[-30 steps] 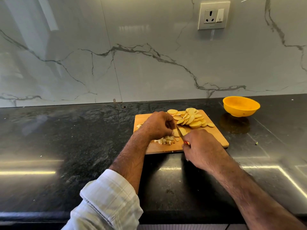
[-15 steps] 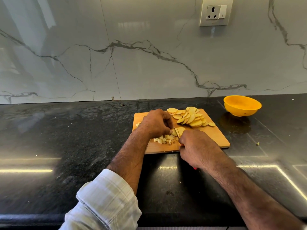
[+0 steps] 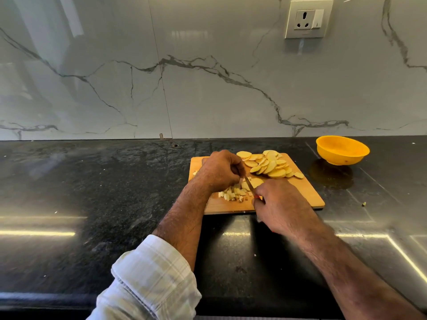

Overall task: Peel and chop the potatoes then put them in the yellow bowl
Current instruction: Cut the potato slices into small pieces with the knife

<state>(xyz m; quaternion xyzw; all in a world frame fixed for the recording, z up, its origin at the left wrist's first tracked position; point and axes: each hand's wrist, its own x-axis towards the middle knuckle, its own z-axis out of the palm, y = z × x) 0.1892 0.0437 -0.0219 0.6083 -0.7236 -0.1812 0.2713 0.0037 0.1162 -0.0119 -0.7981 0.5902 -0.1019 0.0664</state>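
Potato slices sit heaped on the cutting board's far side; yellow bowl waits beyond its right corner. I clamp my left hand grip on slices to steady them; right hand grip wraps the knife, dicing. Cubes pile mid-board.

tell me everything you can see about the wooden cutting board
The rectangular light-brown wooden cutting board lies flat on the glossy black stone countertop, left of the round yellow plastic bowl, apart from it. A pile of pale yellow round potato slices covers its far right part; small diced potato pieces sit near its middle. The left hand rests over its left part, and the right hand, gripping a thin-bladed knife, overlaps its near edge.
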